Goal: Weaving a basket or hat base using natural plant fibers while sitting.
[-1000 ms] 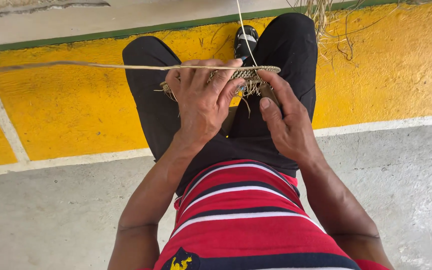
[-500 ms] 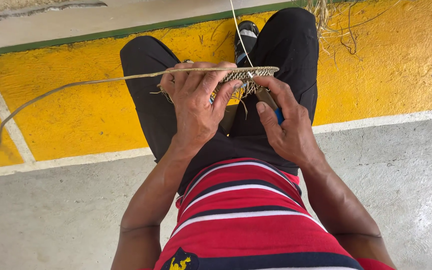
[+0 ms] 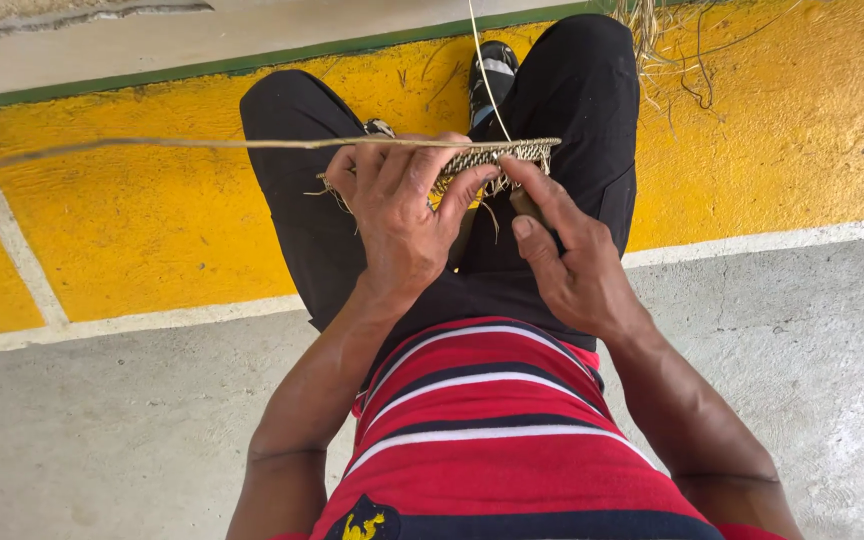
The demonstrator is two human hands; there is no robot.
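Weaving a flat fibre band over the lap, mid-stitch at its right end

The left hand (image 3: 402, 215) is clamping the woven band (image 3: 487, 156) from above, its fingers (image 3: 382, 165) curled shut over the band's left and middle part; the right hand (image 3: 567, 255) is working at the band's right end, thumb and forefinger pinched closed just under the frayed edge, though what they are pinching is too small to tell; the band is lying level between the two hands, above the black trousers (image 3: 292, 200), touching both sets of fingers; a long stiff strand (image 3: 152, 144) is running out leftward from the band, and a thin pale strand (image 3: 482, 70) is rising away from it toward the shoe (image 3: 492, 70); judging by this, a strand is being tucked at the edge, and the next move is probably calling for a steady left hold while the right fingers draw the strand snug; loose fibres (image 3: 672, 40) are lying on the yellow floor (image 3: 152, 230).
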